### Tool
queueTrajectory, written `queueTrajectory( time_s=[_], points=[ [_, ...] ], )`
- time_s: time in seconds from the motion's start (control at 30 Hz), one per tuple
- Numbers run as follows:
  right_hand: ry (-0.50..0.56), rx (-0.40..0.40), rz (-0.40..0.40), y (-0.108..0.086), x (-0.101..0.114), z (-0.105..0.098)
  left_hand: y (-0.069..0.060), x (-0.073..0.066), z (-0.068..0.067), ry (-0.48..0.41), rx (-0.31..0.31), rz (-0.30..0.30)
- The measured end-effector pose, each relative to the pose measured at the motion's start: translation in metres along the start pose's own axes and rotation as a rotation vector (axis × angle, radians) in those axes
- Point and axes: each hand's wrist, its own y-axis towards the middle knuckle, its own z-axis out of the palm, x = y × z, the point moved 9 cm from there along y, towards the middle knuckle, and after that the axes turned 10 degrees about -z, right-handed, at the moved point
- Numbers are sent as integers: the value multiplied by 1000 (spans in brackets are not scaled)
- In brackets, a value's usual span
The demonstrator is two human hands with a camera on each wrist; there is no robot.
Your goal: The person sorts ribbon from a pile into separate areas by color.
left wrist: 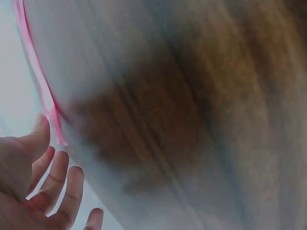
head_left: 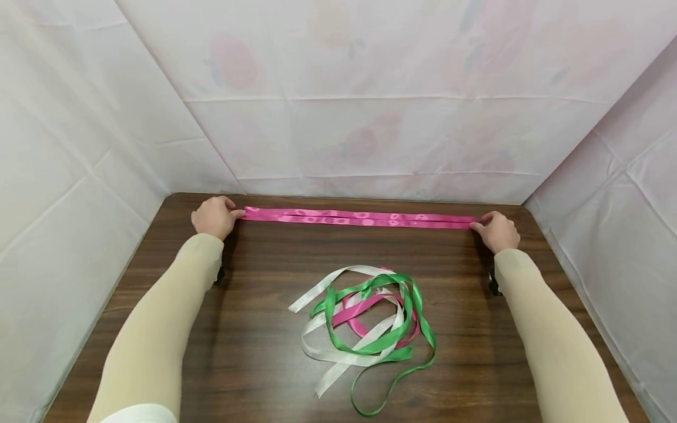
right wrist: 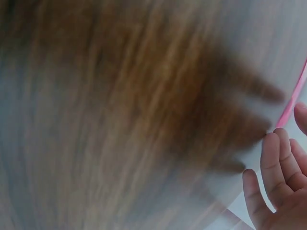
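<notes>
A pink ribbon (head_left: 349, 222) lies stretched across the back of the brown table as two parallel strips with a thin gap between them. At its left end, the left hand (head_left: 214, 218) has its fingertips at the ribbon; in the left wrist view the thumb of that hand (left wrist: 43, 177) is beside the pink ribbon (left wrist: 41, 76), the fingers apart and loosely bent. The right hand (head_left: 499, 231) touches the opposite end. Extended fingers of the right hand (right wrist: 280, 184) meet the tip of the ribbon (right wrist: 293, 103) in the right wrist view, with the thumb apart from them.
A loose tangle of green (head_left: 418, 299), white (head_left: 312, 294) and pink (head_left: 370, 301) ribbons lies in the middle of the table (head_left: 254, 352). Pale printed cloth (head_left: 370, 135) hangs behind the table and along both sides.
</notes>
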Motion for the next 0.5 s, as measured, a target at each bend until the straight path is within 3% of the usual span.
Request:
queueTrajectory(
  time_s=[0.27, 0.5],
  points=[
    [-3, 5, -49, 3, 9, -14, -4, -14, -15, 1, -41, 66],
    [-16, -13, -137, 1, 32, -33, -11, -29, -24, -17, -68, 127]
  ],
)
